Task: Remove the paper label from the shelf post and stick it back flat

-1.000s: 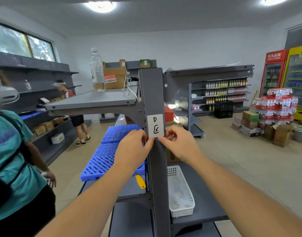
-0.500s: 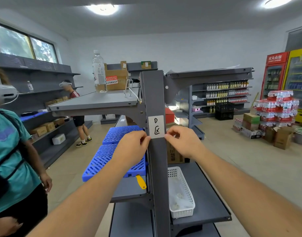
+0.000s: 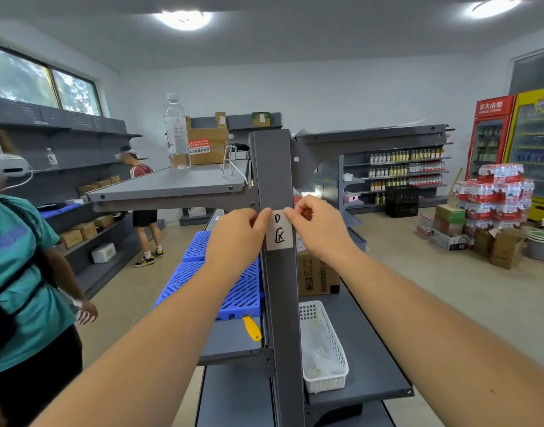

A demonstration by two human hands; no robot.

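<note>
Item logged from my remote station: one white paper label [image 3: 279, 231] on the front face of the grey shelf post [image 3: 275, 167], just below the level of the upper shelf [image 3: 172, 184]. I read a handwritten "D" at the top and, beneath it, a character that looked like "区", in black marker. The label's lower edge lay against the post; whether its top was lifted or stuck I could not tell. My left hand [image 3: 236, 234] sat at the label's upper left corner, fingers curled narrow, thumb and forefinger tips pinched at that corner. My right hand [image 3: 318, 224] mirrored it at the upper right corner, fingertips likewise closed small on the paper's edge. The label thus lay between the two hands, its written face uncovered below the fingertips. Other writing noted: a red cooler [image 3: 488, 134] at far right carried white characters "农夫山泉" on its header; beside it stood a yellow cooler [image 3: 535, 143], its emblem too small to read. A cardboard box [image 3: 207, 146] on the upper shelf bore a red-and-white sticker, text illegible. A clear water bottle [image 3: 176, 137] stood just beside that box, label unreadable. A brown carton [image 3: 315, 277] behind the post showed vertical black print, not legible. A white basket [image 3: 323, 349] rested on the lower right shelf.
</note>
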